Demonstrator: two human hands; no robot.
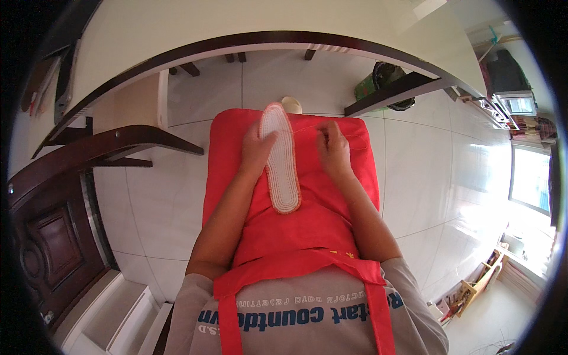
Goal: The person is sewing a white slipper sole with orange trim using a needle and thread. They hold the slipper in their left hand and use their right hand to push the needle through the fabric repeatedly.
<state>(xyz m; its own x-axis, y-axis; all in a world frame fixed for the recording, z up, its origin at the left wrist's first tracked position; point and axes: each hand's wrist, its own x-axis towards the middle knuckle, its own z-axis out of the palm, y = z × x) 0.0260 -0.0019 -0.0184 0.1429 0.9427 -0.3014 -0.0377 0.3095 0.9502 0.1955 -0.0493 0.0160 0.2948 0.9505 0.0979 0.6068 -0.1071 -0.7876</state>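
A white shoe insole (284, 173) with rows of stitching and an orange-edged rim stands out over my lap. My left hand (258, 148) grips its upper left side, thumb across the top face and fingers hidden beneath. To the right, my right hand (333, 144) is closed, fingertips pinched around a thin orange thread (306, 129). That thread runs from the insole's upper part to my fingers, and a loop of it hangs to the right of the hand. Whether a needle is between the fingers is too small to tell. Under both hands spreads a red apron (310, 199).
Ahead, a pale tabletop (275, 17) with a dark edge curves across. A green bucket with a black liner (386, 82) stands beneath its right side. At left are a dark wooden chair part (133, 133) and a brown panelled door (57, 235). Tiled floor (421, 177) surrounds me.
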